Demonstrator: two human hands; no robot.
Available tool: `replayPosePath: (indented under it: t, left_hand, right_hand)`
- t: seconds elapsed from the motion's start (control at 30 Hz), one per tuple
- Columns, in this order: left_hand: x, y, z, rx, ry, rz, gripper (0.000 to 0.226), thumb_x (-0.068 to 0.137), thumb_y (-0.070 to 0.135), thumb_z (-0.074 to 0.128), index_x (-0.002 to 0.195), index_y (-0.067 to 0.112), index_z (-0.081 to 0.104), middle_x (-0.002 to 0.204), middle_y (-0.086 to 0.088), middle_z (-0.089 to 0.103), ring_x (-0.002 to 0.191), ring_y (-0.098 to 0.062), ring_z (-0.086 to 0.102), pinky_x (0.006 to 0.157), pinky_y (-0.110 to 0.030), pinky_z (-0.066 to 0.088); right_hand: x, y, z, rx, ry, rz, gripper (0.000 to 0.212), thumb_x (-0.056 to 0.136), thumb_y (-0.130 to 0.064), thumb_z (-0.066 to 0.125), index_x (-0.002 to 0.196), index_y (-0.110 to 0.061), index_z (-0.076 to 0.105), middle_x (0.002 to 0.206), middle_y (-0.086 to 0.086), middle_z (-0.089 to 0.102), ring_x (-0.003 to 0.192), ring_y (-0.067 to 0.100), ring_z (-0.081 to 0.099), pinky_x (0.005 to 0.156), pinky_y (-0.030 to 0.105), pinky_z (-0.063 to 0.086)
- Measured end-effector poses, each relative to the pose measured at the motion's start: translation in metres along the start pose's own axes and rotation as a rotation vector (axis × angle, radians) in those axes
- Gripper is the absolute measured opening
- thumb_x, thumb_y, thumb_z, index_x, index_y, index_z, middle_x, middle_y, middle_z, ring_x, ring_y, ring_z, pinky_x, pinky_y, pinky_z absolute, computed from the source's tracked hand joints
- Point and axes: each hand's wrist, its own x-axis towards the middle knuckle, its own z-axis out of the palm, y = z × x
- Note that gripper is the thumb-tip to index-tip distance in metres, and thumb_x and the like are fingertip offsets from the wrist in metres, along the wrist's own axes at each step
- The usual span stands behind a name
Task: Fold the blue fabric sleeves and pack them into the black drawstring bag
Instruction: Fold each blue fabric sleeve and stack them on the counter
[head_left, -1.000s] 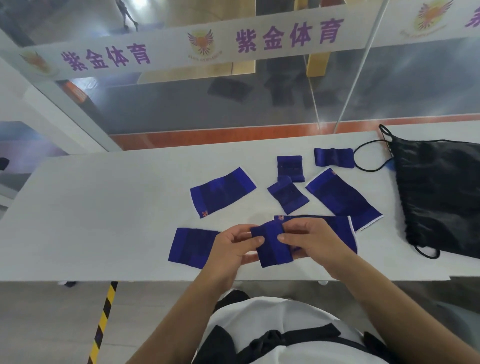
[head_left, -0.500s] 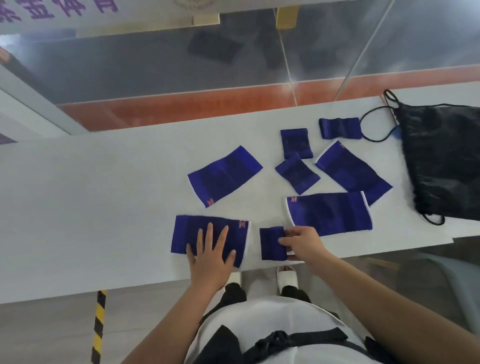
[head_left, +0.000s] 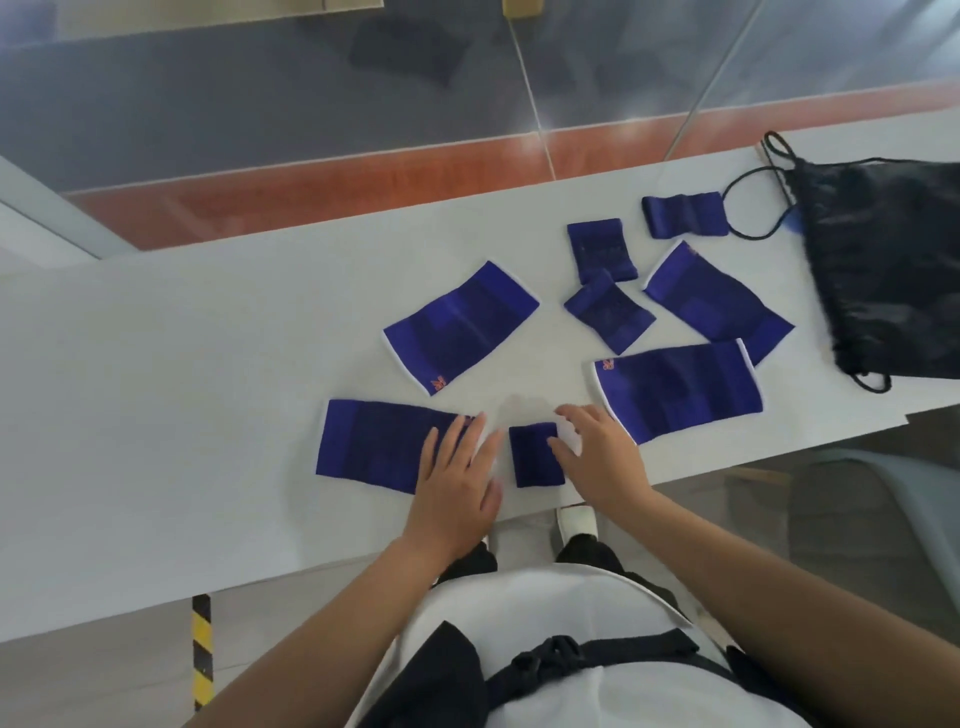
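Observation:
Several blue fabric sleeves lie on the white table. A small folded sleeve sits near the front edge between my hands. My left hand lies flat with spread fingers on the right end of an unfolded sleeve. My right hand rests open on the table, its fingertips touching the folded sleeve's right side. More flat sleeves lie at the middle, right and far right. Folded sleeves sit farther back. The black drawstring bag lies at the right.
The bag's black cord loops toward the far folded sleeve. Beyond the table's far edge is a glass partition and an orange floor strip. A yellow-black striped marking shows on the floor under the table.
The folded sleeve I held in both hands has been set down near the front edge. My left hand moved onto the unfolded sleeve at the left; my right hand opened beside the folded one.

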Motion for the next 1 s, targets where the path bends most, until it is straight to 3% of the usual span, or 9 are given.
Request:
replayPosePath:
  t: [0.1, 0.23, 0.37, 0.43, 0.5, 0.6, 0.67, 0.8, 1.0]
  left_hand:
    - [0.015, 0.013, 0.009, 0.081, -0.120, 0.087, 0.063, 0.099, 0.042, 0.028, 0.155, 0.015, 0.029, 0.163, -0.009, 0.028, 0.150, -0.035, 0.024, 0.119, -0.057, 0.023]
    - [0.027, 0.013, 0.019, 0.243, -0.282, 0.133, 0.071, 0.096, 0.049, -0.001, 0.159, 0.017, -0.006, 0.169, -0.003, -0.003, 0.154, -0.034, -0.005, 0.122, -0.056, -0.003]
    - [0.029, 0.013, 0.018, 0.306, -0.311, 0.128, 0.067, 0.103, 0.049, 0.008, 0.155, 0.019, -0.021, 0.167, 0.000, -0.017, 0.152, -0.033, -0.016, 0.121, -0.055, -0.010]
    - [0.030, 0.016, 0.013, 0.284, -0.329, 0.122, 0.068, 0.104, 0.051, 0.015, 0.156, 0.020, -0.018, 0.167, 0.001, -0.016, 0.152, -0.032, -0.017, 0.122, -0.056, -0.007]
    - [0.033, 0.020, 0.005, 0.192, -0.309, 0.111, 0.070, 0.102, 0.054, 0.023, 0.159, 0.021, -0.001, 0.169, 0.002, -0.003, 0.154, -0.030, -0.009, 0.122, -0.056, -0.005]
    - [0.054, 0.025, -0.014, -0.047, -0.156, 0.055, 0.064, 0.095, 0.053, 0.039, 0.152, 0.024, 0.035, 0.163, 0.000, 0.029, 0.152, -0.028, 0.016, 0.122, -0.052, 0.009]
    - [0.084, 0.030, -0.027, -0.165, -0.055, 0.037, 0.057, 0.092, 0.043, 0.051, 0.146, 0.023, 0.046, 0.155, -0.003, 0.043, 0.146, -0.029, 0.032, 0.119, -0.050, 0.023]
    - [0.170, 0.060, -0.045, -0.346, -0.087, -0.032, 0.055, 0.092, 0.021, 0.062, 0.144, 0.015, 0.048, 0.145, -0.007, 0.053, 0.134, -0.029, 0.047, 0.110, -0.043, 0.041]
    - [0.257, 0.103, -0.035, -0.251, -0.127, -0.281, 0.069, 0.092, 0.029, 0.065, 0.150, 0.013, 0.031, 0.145, -0.013, 0.048, 0.131, -0.034, 0.048, 0.103, -0.048, 0.042]
  right_hand:
    - [-0.012, 0.015, 0.009, -0.377, -0.004, -0.321, 0.049, 0.092, -0.029, 0.068, 0.139, -0.018, 0.057, 0.148, 0.003, 0.053, 0.141, 0.030, 0.044, 0.114, 0.051, 0.038]
    - [-0.015, 0.024, 0.016, -0.556, -0.051, -0.334, 0.052, 0.089, -0.039, 0.071, 0.137, -0.024, 0.060, 0.147, -0.001, 0.055, 0.143, 0.031, 0.042, 0.117, 0.056, 0.027]
    - [-0.013, 0.025, 0.015, -0.549, -0.081, -0.328, 0.049, 0.095, -0.040, 0.060, 0.142, -0.026, 0.054, 0.152, -0.003, 0.050, 0.147, 0.029, 0.035, 0.117, 0.052, 0.010]
    - [-0.013, 0.024, 0.012, -0.485, -0.137, -0.294, 0.050, 0.099, -0.042, 0.052, 0.148, -0.029, 0.046, 0.159, -0.006, 0.039, 0.152, 0.026, 0.022, 0.122, 0.052, 0.005]
    - [-0.013, 0.022, 0.007, -0.390, -0.133, -0.273, 0.052, 0.100, -0.042, 0.051, 0.149, -0.029, 0.044, 0.160, -0.006, 0.036, 0.154, 0.025, 0.016, 0.123, 0.052, 0.006]
    - [-0.016, 0.022, -0.013, -0.162, -0.021, -0.195, 0.052, 0.096, -0.041, 0.059, 0.146, -0.028, 0.049, 0.157, -0.004, 0.042, 0.150, 0.021, 0.028, 0.120, 0.045, 0.020]
    - [-0.019, 0.030, -0.031, -0.014, 0.031, -0.060, 0.049, 0.095, -0.041, 0.061, 0.142, -0.030, 0.053, 0.156, -0.005, 0.044, 0.145, 0.020, 0.036, 0.118, 0.043, 0.028]
    - [-0.029, 0.052, -0.060, 0.050, 0.042, 0.193, 0.048, 0.094, -0.047, 0.061, 0.140, -0.031, 0.055, 0.155, -0.005, 0.044, 0.143, 0.021, 0.038, 0.118, 0.044, 0.027]
    - [-0.050, 0.077, -0.084, -0.037, -0.004, 0.334, 0.049, 0.096, -0.049, 0.052, 0.142, -0.034, 0.049, 0.156, -0.008, 0.041, 0.145, 0.016, 0.032, 0.117, 0.039, 0.020]
